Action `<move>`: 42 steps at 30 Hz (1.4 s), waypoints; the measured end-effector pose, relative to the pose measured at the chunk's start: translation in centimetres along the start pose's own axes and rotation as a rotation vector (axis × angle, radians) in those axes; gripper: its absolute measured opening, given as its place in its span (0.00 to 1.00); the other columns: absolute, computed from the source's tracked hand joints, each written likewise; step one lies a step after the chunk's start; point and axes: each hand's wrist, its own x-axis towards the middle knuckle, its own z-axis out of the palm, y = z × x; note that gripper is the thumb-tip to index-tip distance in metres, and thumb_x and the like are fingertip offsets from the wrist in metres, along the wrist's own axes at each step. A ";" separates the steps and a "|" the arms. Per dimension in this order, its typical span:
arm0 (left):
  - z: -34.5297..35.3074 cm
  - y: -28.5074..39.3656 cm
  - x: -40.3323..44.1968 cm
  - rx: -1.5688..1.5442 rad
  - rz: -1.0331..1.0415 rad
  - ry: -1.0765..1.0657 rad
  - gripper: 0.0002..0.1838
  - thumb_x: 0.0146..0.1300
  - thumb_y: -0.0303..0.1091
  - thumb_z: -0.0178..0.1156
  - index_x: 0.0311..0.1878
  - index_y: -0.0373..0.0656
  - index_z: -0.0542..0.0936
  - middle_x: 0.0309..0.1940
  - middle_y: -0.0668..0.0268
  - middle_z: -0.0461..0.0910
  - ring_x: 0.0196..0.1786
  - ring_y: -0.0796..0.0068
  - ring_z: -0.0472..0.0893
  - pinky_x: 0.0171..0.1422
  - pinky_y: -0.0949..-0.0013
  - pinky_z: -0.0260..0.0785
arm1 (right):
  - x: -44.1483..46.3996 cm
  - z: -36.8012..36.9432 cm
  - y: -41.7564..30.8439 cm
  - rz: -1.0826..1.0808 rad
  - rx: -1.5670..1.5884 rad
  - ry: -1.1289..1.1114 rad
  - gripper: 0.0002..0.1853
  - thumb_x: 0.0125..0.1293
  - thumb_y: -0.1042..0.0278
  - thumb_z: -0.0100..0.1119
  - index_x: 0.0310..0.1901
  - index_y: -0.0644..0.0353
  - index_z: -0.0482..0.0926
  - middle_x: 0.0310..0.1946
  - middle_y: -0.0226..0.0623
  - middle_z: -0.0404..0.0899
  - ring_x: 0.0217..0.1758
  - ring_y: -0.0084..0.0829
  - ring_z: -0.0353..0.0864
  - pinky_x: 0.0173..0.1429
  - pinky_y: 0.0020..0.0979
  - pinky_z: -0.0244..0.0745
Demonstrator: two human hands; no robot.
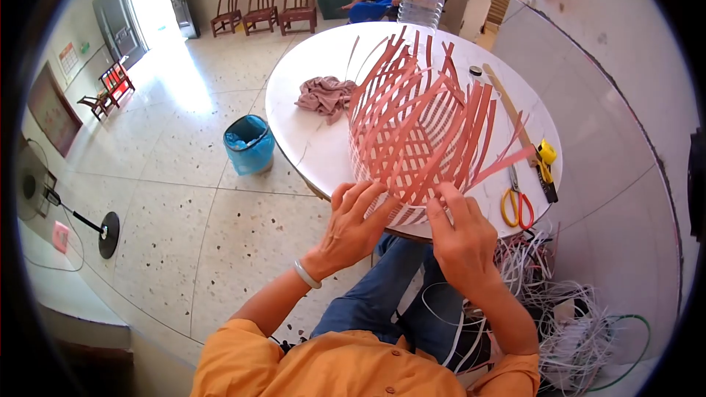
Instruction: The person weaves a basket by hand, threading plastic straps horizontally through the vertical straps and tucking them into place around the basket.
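Basket [413, 145]: its near side is pinched by left grip [347, 226] and right grip [466, 241] at the desk's [312, 145] near edge, seemingly for steadiness.

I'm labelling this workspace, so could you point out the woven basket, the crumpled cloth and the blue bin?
Woven basket [409, 143]: head view, crossing strips near its middle.
Crumpled cloth [325, 95]: head view, middle of its folds.
Blue bin [251, 159]: head view, outer side below the rim.

The head camera (near, wide-angled) looks forward, down over the table [305, 145].
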 end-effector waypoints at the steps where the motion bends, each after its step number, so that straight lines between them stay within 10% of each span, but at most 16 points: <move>1: 0.0 -0.1 -0.1 -0.001 -0.004 0.003 0.29 0.56 0.26 0.72 0.64 0.44 0.80 0.64 0.55 0.74 0.68 0.53 0.71 0.74 0.47 0.59 | 0.6 -0.2 0.2 -0.049 -0.027 -0.054 0.16 0.57 0.75 0.62 0.49 0.67 0.83 0.52 0.44 0.82 0.46 0.41 0.84 0.40 0.36 0.82; 11: 0.3 -0.6 -0.4 0.017 0.031 0.032 0.28 0.56 0.25 0.70 0.63 0.44 0.81 0.63 0.59 0.75 0.66 0.57 0.73 0.73 0.48 0.60 | 4.9 0.1 1.3 -0.098 -0.050 -0.472 0.06 0.58 0.73 0.61 0.37 0.62 0.78 0.50 0.46 0.83 0.35 0.39 0.87 0.40 0.35 0.84; 22: -0.1 -0.5 -0.6 0.002 0.020 0.024 0.26 0.60 0.25 0.64 0.64 0.48 0.82 0.66 0.62 0.76 0.66 0.59 0.74 0.73 0.48 0.58 | 0.7 -0.7 -6.0 -0.146 -0.511 -0.275 0.14 0.62 0.70 0.63 0.48 0.67 0.83 0.29 0.36 0.80 0.24 0.25 0.80 0.25 0.26 0.72; 27: -0.1 -0.8 -0.6 0.091 0.077 0.011 0.30 0.56 0.25 0.69 0.65 0.49 0.81 0.63 0.63 0.75 0.64 0.62 0.75 0.72 0.50 0.59 | -0.9 -1.9 -2.6 0.366 -0.174 -0.469 0.12 0.64 0.73 0.60 0.49 0.60 0.79 0.28 0.42 0.83 0.28 0.47 0.88 0.31 0.46 0.78; 36: -0.2 -0.7 -0.5 0.183 0.081 -0.058 0.34 0.59 0.27 0.69 0.69 0.67 0.79 0.62 0.63 0.73 0.64 0.62 0.73 0.75 0.48 0.54 | -4.3 -1.9 0.8 0.667 -0.024 -0.617 0.04 0.70 0.71 0.56 0.40 0.59 0.80 0.24 0.54 0.81 0.31 0.57 0.84 0.37 0.52 0.76; 42: 0.0 -0.1 -0.3 0.216 0.054 -0.120 0.33 0.60 0.27 0.69 0.69 0.65 0.79 0.62 0.61 0.72 0.66 0.61 0.71 0.76 0.47 0.52 | -6.2 -1.7 2.0 0.466 0.178 -0.587 0.06 0.72 0.69 0.56 0.42 0.61 0.81 0.25 0.51 0.83 0.31 0.53 0.86 0.39 0.49 0.78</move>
